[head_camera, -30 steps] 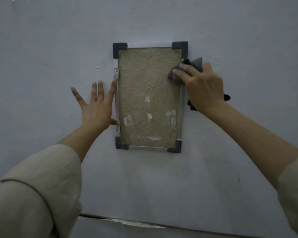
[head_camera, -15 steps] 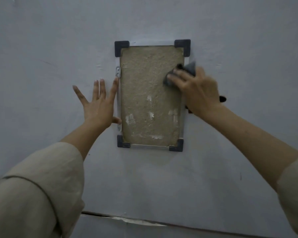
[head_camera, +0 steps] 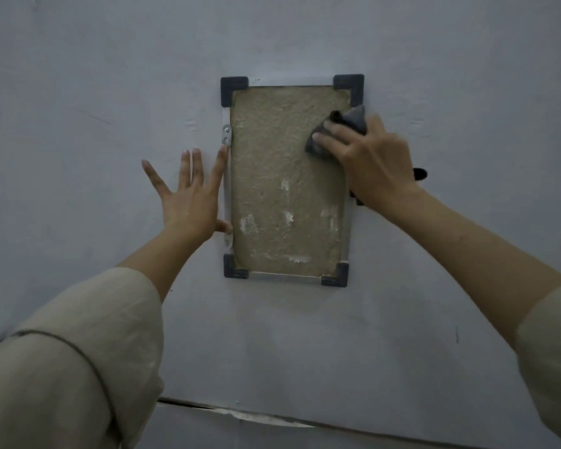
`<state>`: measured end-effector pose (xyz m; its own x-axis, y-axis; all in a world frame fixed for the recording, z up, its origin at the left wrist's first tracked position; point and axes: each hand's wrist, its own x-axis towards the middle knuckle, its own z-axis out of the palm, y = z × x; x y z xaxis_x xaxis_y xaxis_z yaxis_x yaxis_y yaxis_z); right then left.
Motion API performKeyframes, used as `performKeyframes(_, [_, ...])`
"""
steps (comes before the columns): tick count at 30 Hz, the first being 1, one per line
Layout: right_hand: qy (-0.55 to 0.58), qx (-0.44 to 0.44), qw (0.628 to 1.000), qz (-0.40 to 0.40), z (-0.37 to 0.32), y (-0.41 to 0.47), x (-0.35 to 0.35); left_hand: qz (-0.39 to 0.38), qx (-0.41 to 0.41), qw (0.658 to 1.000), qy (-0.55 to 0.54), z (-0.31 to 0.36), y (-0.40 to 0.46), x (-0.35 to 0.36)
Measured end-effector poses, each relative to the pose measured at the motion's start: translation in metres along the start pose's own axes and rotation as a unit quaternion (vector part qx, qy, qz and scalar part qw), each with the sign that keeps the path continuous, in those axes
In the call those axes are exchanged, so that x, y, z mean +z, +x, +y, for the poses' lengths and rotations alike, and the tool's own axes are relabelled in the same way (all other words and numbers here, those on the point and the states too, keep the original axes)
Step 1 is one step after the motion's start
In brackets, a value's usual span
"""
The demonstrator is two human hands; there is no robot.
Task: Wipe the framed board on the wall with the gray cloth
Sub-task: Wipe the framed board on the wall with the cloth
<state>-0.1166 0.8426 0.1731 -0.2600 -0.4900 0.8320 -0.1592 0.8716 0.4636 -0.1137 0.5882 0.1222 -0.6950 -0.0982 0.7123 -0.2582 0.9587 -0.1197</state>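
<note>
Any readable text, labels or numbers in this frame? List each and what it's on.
None. The framed board carries only pale scuffed patches, no lettering. The gray cloth under the right hand, the metal bracket and the wall show no print either.

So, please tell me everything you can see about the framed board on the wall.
The framed board is an upright rectangle mounted flat on the wall. Its rough tan surface carries whitish patches low down. A thin silver frame has dark corner caps. The right hand presses a gray cloth on its upper right; the left hand touches its left edge.
</note>
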Motion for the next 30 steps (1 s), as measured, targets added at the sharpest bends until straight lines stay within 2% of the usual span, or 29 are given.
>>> performKeyframes(2, [0.015,0.042,0.999,0.003,-0.006,0.001,0.002,0.002,0.002,1.0,0.0,0.0,0.0,0.0])
performKeyframes(6, [0.006,-0.064,0.997,-0.051,-0.032,-0.032,0.012,0.035,0.025,0.999,0.001,-0.001,0.0,0.002])
performKeyframes(8, [-0.007,-0.089,0.995,-0.044,-0.03,-0.039,0.012,0.062,0.05,0.997,0.006,-0.002,0.0,0.003])
performKeyframes(12, [-0.011,-0.046,0.998,0.036,-0.017,-0.023,0.009,0.067,0.103,0.992,0.011,-0.006,0.001,0.002])
performKeyframes(15, [0.002,0.017,0.999,0.045,-0.018,-0.021,0.01,0.051,0.131,0.99,0.02,-0.007,0.005,0.0])
performKeyframes(17, [-0.025,0.022,0.998,0.058,-0.027,-0.029,0.012,0.044,0.166,0.984,0.038,-0.006,0.009,-0.002])
performKeyframes(20, [-0.03,-0.046,0.998,0.04,-0.041,-0.049,0.016,0.025,0.204,0.978,0.043,-0.005,0.015,-0.006])
performKeyframes(23, [-0.049,-0.106,0.993,0.037,-0.032,-0.055,0.015,0.015,0.206,0.977,0.059,-0.005,0.017,-0.007])
performKeyframes(25, [-0.039,-0.078,0.995,0.054,-0.021,-0.043,0.013,0.017,0.2,0.977,0.076,-0.005,0.017,-0.006])
performKeyframes(28, [0.012,0.037,0.998,0.041,-0.018,-0.025,0.01,0.019,0.198,0.977,0.082,-0.004,0.015,-0.006])
performKeyframes(30, [0.023,0.068,0.997,0.041,-0.028,-0.027,0.013,0.019,0.196,0.977,0.08,-0.003,0.015,-0.006])
